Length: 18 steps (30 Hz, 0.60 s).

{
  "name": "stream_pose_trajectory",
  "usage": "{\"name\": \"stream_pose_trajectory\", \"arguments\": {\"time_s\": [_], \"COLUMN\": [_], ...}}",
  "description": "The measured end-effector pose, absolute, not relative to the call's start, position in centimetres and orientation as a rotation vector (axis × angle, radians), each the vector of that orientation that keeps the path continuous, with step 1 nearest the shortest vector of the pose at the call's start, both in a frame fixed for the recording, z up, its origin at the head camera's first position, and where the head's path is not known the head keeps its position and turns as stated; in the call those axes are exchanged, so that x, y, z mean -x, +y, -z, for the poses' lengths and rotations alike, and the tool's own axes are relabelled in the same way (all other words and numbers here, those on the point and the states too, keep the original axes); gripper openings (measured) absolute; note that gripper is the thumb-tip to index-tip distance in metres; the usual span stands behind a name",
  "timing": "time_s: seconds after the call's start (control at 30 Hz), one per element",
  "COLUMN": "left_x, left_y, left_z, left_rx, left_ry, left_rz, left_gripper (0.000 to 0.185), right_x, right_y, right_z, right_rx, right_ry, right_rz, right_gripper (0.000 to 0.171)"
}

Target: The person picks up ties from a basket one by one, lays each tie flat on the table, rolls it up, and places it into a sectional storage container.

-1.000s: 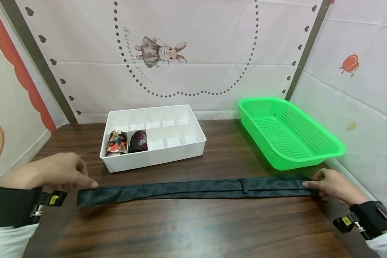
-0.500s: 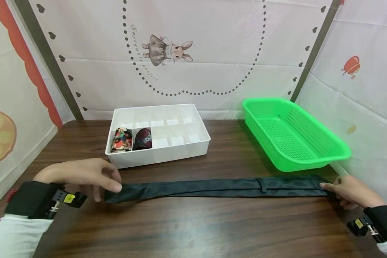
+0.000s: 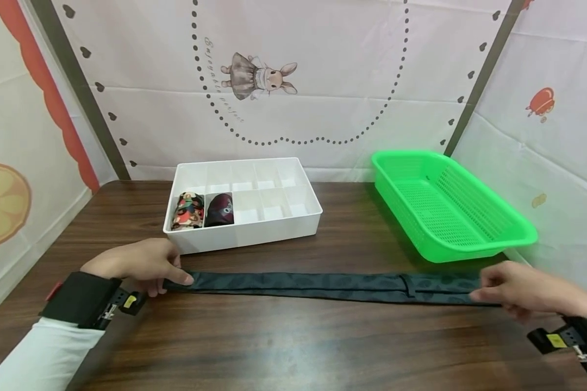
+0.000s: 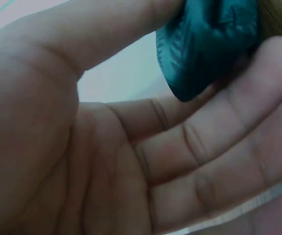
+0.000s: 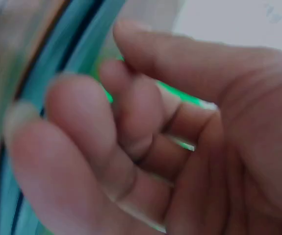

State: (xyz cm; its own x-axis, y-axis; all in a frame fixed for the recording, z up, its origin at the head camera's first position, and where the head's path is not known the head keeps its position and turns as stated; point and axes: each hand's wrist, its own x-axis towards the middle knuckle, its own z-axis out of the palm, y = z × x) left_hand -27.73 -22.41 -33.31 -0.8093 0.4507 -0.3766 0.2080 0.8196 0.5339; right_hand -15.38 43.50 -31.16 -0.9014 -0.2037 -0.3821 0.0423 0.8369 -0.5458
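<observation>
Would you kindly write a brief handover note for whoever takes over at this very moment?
Left hand pinches the left end of the long dark patterned necktie; right hand holds its right end. The necktie lies flat and stretched out across the dark wooden table. Done: two rolled ties sit in the front-left compartments of the white divided plastic box; the green plastic basket is empty. Left, probably: roll this necktie and put it in a free compartment.

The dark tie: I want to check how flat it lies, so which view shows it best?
The head view: the dark tie stretches flat across the table between the left hand and the right hand. The left wrist view shows only its pinched end; the right wrist view is a blur.
</observation>
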Motion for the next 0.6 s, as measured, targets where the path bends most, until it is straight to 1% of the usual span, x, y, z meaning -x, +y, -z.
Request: {"name": "stream_pose_trajectory", "arguments": {"time_s": [0.07, 0.17, 0.3, 0.47, 0.6], "left_x": [27.9, 28.0, 28.1, 28.0, 27.4], "left_y": [-22.6, -23.1, -23.5, -22.9, -21.9], "left_z": [33.2, 32.7, 32.2, 32.5, 32.9], "left_rx": [-0.463, -0.440, -0.424, -0.411, -0.428], "left_ry": [2.521, 2.525, 2.519, 2.533, 2.557], "left_rz": [-0.611, -0.598, -0.607, -0.565, -0.548], "left_gripper": [0.032, 0.029, 0.024, 0.023, 0.020], "right_x": [15.6, 16.6, 18.8, 21.8, 23.1], "right_y": [40.0, 34.0, 25.8, 15.7, 8.6], "right_z": [30.2, 29.1, 28.6, 30.9, 33.3], "right_rx": [0.364, 0.729, 1.038, 1.357, 1.498], "right_ry": [2.512, 2.535, 2.646, 2.603, 2.568], "right_rz": [0.836, 0.782, 0.712, 0.770, 0.734], "right_gripper": [0.018, 0.008, 0.005, 0.004, 0.008]}}
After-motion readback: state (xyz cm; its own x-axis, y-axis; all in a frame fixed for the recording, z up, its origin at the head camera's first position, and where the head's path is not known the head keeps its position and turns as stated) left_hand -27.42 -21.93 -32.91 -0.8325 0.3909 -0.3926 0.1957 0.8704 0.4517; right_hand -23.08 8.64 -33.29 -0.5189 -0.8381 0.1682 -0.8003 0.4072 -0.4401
